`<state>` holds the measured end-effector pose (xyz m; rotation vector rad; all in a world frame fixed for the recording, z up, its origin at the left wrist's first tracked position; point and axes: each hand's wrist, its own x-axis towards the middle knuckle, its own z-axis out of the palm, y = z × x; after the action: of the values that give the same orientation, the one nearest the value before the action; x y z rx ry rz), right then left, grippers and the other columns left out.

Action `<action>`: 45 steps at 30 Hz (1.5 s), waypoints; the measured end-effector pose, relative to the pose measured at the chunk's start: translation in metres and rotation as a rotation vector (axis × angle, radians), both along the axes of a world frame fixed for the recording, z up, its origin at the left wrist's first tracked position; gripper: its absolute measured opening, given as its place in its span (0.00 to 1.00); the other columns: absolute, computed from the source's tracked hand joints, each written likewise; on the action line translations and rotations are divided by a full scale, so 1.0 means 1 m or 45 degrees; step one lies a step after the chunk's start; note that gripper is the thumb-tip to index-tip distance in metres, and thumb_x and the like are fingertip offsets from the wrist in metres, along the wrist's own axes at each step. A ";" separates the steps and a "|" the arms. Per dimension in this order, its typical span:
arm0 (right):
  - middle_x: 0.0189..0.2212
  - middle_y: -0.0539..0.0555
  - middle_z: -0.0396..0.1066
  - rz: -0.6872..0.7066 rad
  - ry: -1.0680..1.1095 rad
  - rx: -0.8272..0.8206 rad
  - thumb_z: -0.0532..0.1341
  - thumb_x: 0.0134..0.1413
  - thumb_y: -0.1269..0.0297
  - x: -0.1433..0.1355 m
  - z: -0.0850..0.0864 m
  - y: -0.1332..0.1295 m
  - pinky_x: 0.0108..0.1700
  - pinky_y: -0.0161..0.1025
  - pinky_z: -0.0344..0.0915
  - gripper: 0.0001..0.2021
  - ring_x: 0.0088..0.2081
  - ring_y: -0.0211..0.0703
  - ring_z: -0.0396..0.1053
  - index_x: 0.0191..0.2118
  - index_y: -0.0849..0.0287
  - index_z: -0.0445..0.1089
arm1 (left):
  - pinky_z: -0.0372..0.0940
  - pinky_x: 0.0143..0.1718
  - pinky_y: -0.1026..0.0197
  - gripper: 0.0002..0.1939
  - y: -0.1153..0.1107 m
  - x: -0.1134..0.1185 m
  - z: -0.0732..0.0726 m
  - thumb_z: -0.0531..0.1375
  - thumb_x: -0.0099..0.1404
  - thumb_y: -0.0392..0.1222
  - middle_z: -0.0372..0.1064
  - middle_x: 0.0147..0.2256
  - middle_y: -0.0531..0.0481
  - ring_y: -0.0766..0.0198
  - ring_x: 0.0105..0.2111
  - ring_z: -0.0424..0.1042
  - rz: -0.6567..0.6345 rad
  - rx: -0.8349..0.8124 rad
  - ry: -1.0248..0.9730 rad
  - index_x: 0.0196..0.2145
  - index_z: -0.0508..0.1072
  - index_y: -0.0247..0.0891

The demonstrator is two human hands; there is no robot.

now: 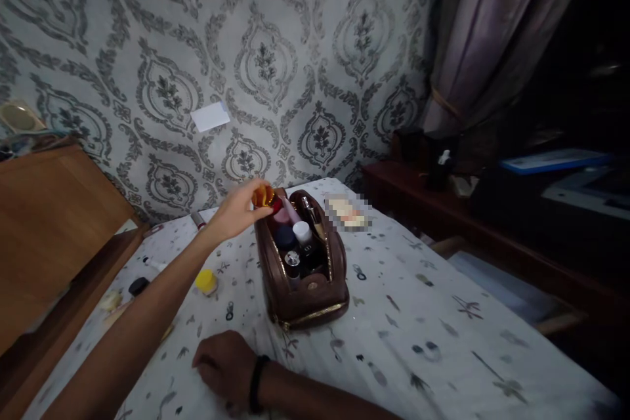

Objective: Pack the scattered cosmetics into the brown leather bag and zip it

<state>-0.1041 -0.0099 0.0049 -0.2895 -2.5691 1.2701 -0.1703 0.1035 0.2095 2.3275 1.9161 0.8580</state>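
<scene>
A brown cosmetic bag (pixel 305 287) stands unzipped on the patterned white cloth (pixel 413 335). Inside it are a white-capped container (pixel 302 231), a dark blue lid (pixel 285 237), a pink tube (pixel 291 211), a silver-topped bottle (pixel 292 262) and other cosmetics. At the bag's far left end, my left hand (pixel 239 210) is closed on a small translucent amber item (pixel 262 195) with a red part beside it; its exact kind is unclear. My right hand (pixel 225 364), below a black wristband, rests curled on the cloth in front of the bag. Nothing shows in its fingers.
Left of the bag sits a yellow-lidded jar (pixel 206 281). A black-capped item (pixel 138 286) and other small items lie farther left, partly behind my left forearm. A blurred-out flat item (pixel 348 212) lies right of the bag. A wooden panel (pixel 59 223) borders the left side.
</scene>
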 end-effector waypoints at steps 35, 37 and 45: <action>0.44 0.59 0.80 0.059 -0.070 -0.016 0.57 0.55 0.67 -0.004 0.001 0.002 0.48 0.34 0.67 0.17 0.47 0.48 0.76 0.47 0.61 0.78 | 0.66 0.46 0.55 0.27 0.073 0.034 -0.020 0.66 0.57 0.46 0.74 0.48 0.43 0.48 0.49 0.73 0.128 -0.606 1.000 0.53 0.67 0.39; 0.44 0.58 0.80 0.056 -0.056 -0.021 0.57 0.55 0.67 -0.004 0.000 0.003 0.48 0.34 0.67 0.16 0.48 0.47 0.76 0.47 0.61 0.78 | 0.66 0.44 0.56 0.25 0.074 0.033 -0.019 0.65 0.57 0.47 0.74 0.47 0.43 0.49 0.48 0.74 0.108 -0.615 1.002 0.52 0.68 0.39; 0.42 0.57 0.80 0.037 -0.023 -0.045 0.58 0.54 0.67 -0.002 0.001 0.002 0.47 0.34 0.67 0.16 0.46 0.47 0.77 0.45 0.61 0.78 | 0.67 0.41 0.57 0.20 0.073 0.034 -0.020 0.65 0.56 0.43 0.74 0.45 0.42 0.50 0.45 0.74 0.038 -0.634 0.966 0.47 0.70 0.36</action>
<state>-0.1062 -0.0076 0.0064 -0.2723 -2.5775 1.3298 -0.1363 0.1762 0.1900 2.4543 2.0304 -0.5605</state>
